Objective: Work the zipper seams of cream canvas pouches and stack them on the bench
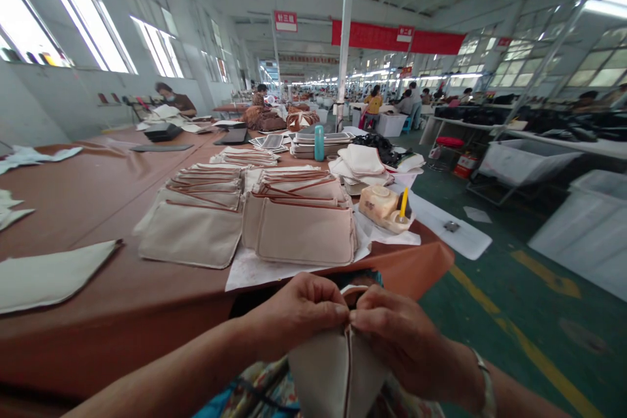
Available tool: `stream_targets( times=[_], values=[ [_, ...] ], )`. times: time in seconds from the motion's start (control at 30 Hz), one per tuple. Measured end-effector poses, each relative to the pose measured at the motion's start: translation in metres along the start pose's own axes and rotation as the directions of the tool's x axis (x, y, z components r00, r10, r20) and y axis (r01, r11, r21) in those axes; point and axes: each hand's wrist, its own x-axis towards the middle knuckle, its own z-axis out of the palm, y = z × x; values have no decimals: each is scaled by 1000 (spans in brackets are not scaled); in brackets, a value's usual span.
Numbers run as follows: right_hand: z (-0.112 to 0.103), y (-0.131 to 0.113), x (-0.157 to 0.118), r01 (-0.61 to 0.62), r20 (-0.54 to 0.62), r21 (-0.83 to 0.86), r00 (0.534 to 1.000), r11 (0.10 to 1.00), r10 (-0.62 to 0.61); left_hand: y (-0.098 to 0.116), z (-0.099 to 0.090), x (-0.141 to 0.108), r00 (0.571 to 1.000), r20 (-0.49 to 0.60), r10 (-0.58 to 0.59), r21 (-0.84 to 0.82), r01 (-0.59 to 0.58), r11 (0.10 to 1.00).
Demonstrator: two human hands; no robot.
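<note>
A cream leather-like panel [321, 372] with a dark seam down its middle hangs over my lap below the table edge. My left hand [306, 307] pinches its upper end from the left. On the other side of the seam my right hand [396, 326], with a bangle at the wrist, pinches it too; the thumbs and fingertips nearly meet. The far end of the piece shows between the hands, partly hidden by the fingers. Just beyond, stacks of similar cream panels [304, 232] with brown edges stand on the table [161, 304].
Beside the stacks sit a stained plastic container [379, 202] and a yellow stick [403, 202] in a small pot. A teal bottle [319, 144] stands behind. One loose panel [59, 271] lies at left. White bins [588, 235] are on the right. Co-workers sit farther off.
</note>
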Motion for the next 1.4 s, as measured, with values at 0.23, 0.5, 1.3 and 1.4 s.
stream_targets(
  times=[0.23,0.5,1.3,1.4],
  values=[
    [-8,-8,9,-479,47,423,859,769,509,7,-6,-7,992,99,84,222,-104,969],
    [-11,-12,20,-449,165,382,893,808,419,8,-6,-10,985,116,129,214,-152,965],
    [-20,-9,37,-392,253,431,917,813,308,33,-20,-16,983,160,89,314,-136,940],
    [-18,-7,34,-397,252,434,915,809,315,30,-19,-13,987,159,22,320,-73,945]
  ],
)
